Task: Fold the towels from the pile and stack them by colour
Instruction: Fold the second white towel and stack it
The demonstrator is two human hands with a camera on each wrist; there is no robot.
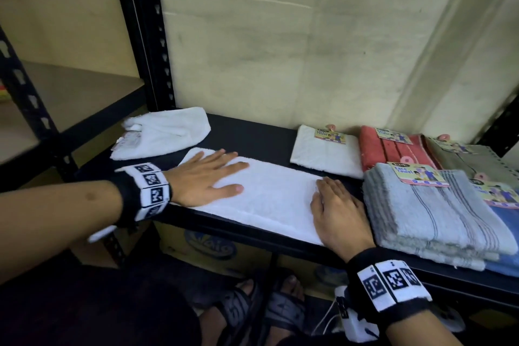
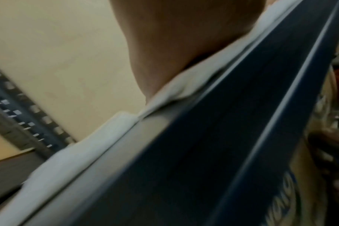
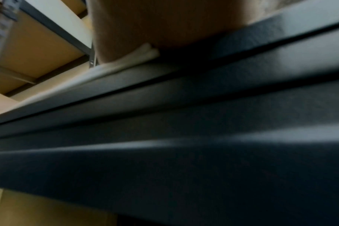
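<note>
White towel (image 1: 266,196) flat on black shelf (image 1: 252,132), folded into a long strip, long axis running left-to-right along the front edge. Left hand (image 1: 207,177) flat on left end, fingers straight and spread, gripping nothing. Right hand (image 1: 337,213) pressed flat on right end, fingers together, also gripping nothing. Wrist views blurred; show only heels of both hands on white cloth at shelf lip.

Likely next: fold end over end along that axis. Either end equally reachable, one hand on each.

Neighbours: loosely folded white towel (image 1: 165,132) behind left hand. Folded white towel with tag (image 1: 325,152) behind right end, probable white stack. Grey striped stack (image 1: 429,211) just beside right hand, tight clearance there. Red towel (image 1: 393,149) farther back.
</note>
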